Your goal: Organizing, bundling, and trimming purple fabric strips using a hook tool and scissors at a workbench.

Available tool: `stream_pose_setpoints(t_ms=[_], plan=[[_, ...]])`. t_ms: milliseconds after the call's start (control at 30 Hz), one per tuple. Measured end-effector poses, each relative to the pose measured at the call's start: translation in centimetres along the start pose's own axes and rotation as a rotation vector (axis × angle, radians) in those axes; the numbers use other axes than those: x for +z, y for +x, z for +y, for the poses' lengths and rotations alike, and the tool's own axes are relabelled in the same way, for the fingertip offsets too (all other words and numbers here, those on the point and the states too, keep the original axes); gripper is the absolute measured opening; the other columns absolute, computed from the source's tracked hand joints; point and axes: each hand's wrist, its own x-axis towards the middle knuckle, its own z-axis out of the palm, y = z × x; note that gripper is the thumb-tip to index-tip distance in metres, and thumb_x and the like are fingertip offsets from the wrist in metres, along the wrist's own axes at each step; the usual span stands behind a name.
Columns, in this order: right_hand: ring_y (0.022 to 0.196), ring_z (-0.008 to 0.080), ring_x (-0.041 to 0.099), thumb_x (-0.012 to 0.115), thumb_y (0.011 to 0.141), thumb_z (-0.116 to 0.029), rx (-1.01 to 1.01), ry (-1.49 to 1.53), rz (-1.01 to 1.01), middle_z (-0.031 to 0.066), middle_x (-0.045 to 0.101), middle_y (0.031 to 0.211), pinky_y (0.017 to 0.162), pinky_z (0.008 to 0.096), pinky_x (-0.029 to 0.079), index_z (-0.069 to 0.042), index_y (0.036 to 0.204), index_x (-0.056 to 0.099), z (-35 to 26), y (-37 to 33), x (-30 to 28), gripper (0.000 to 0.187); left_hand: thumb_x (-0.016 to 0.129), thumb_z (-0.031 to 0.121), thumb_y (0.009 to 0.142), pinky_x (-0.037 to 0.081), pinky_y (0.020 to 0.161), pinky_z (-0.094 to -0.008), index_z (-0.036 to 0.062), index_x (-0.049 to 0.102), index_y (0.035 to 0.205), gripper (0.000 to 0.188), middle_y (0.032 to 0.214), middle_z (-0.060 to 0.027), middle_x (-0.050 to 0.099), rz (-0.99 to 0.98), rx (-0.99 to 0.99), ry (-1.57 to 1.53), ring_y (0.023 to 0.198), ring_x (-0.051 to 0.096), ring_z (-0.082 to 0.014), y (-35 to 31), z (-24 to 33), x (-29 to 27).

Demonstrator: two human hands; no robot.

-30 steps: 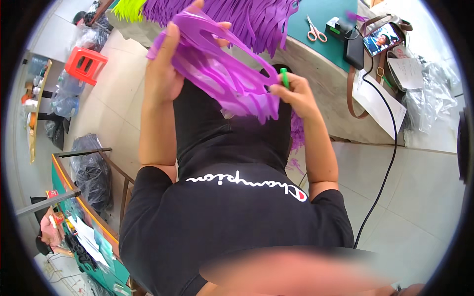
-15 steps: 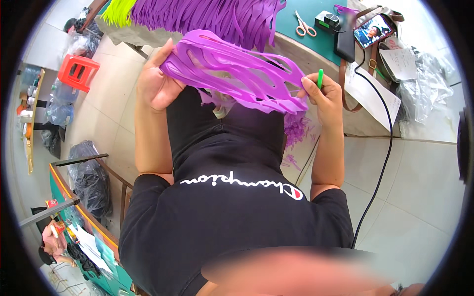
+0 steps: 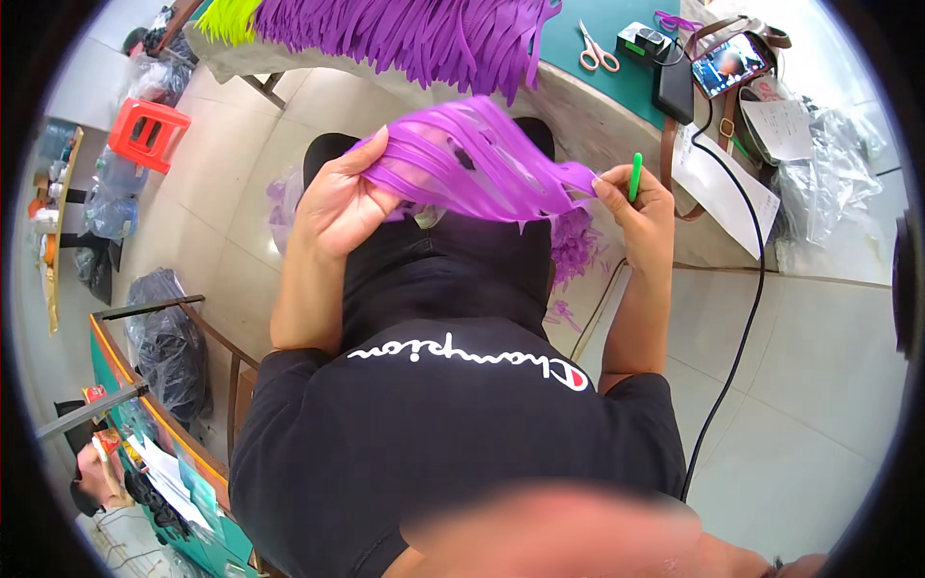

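Note:
A bright purple, rubbery slit sheet (image 3: pixel 472 159) is stretched over my lap, its strips running from one hand to the other. Its left end is gripped between the thumb and fingers of my left hand (image 3: pixel 345 200). The narrower right end sits pinched in my right hand (image 3: pixel 638 210). A slim green handle (image 3: pixel 636 177) sticks up from that same hand; the rest of the tool is hidden. Beyond the sheet, a row of darker purple strips (image 3: pixel 424 40) hangs over the table edge, beside lime-green strips (image 3: pixel 228 19).
On the teal table (image 3: pixel 568 34) lie scissors (image 3: pixel 595 51), a small black device (image 3: pixel 644 42), a black case (image 3: pixel 673 89) and a phone (image 3: pixel 729 65). A black cable (image 3: pixel 742 337) runs down the right. Purple scraps (image 3: pixel 575 246) pile by my right leg. A red stool (image 3: pixel 149 135) stands left.
My left hand has come right and lower, turning the sheet so it narrows toward my right hand. My right hand has moved slightly down and right. Both still grip the sheet.

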Motion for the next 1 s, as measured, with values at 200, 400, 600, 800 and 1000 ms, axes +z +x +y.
stream_pose_setpoints(t_ms=[200, 400, 600, 800, 1000], plan=[[0.052, 0.0001, 0.035, 0.074, 0.081, -0.009, 0.049, 0.081, 0.055, -0.0055, 0.052, 0.067, 0.046, 0.0178, 0.021, -0.003, 0.088, 0.062, 0.3, -1.1, -1.4, 0.015, 0.041, 0.023, 0.099, 0.035, 0.107, -0.0488, -0.0024, 0.042, 0.135, 0.044, 0.139, -0.0176, 0.046, -0.28, 0.067, -0.042, 0.127, 0.046, -0.0317, -0.1, -1.9, -0.3], [0.053, 0.0008, 0.038, 0.075, 0.079, -0.009, 0.09, 0.031, 0.07, -0.0049, 0.053, 0.067, 0.047, 0.0173, 0.024, -0.003, 0.088, 0.062, 0.8, -1.6, -2.6, 0.017, 0.045, 0.037, 0.097, 0.032, 0.107, -0.0513, 0.0004, 0.042, 0.136, 0.054, 0.14, -0.0142, 0.046, -0.412, -0.27, -0.386, 0.128, 0.045, -0.0306, 3.0, -6.0, -1.6], [0.064, 0.0048, 0.05, 0.075, 0.078, -0.011, 0.106, -0.312, 0.064, -0.0017, 0.057, 0.069, 0.057, 0.0198, 0.039, -0.001, 0.087, 0.063, 2.5, -1.4, -3.3, 0.018, 0.058, 0.027, 0.094, 0.043, 0.098, -0.0385, 0.0015, 0.051, 0.128, 0.043, 0.126, -0.012, 0.058, -0.117, -0.221, 0.097, 0.113, 0.057, -0.023, 2.6, -8.7, 0.3], [0.066, 0.0077, 0.053, 0.071, 0.081, -0.013, -0.066, -0.724, 0.222, 0.0, 0.059, 0.071, 0.058, 0.0242, 0.042, 0.001, 0.092, 0.065, 5.6, -1.4, -3.9, 0.019, 0.063, 0.006, 0.089, 0.049, 0.088, -0.0306, 0.0013, 0.059, 0.116, 0.027, 0.106, -0.0073, 0.065, -0.1, 0.341, 0.687, 0.098, 0.062, -0.0151, 2.1, -9.6, -0.2], [0.055, 0.0097, 0.045, 0.058, 0.095, -0.025, 0.172, 0.109, 0.148, 0.0001, 0.054, 0.068, 0.05, 0.0233, 0.035, 0.001, 0.091, 0.066, 3.3, -1.8, -1.3, 0.027, 0.065, 0.001, 0.087, 0.05, 0.086, -0.0306, 0.0013, 0.06, 0.113, 0.027, 0.105, -0.0073, 0.065, 0.019, 0.32, 0.621, 0.097, 0.063, -0.0149, 2.7, -10.2, 0.5]])
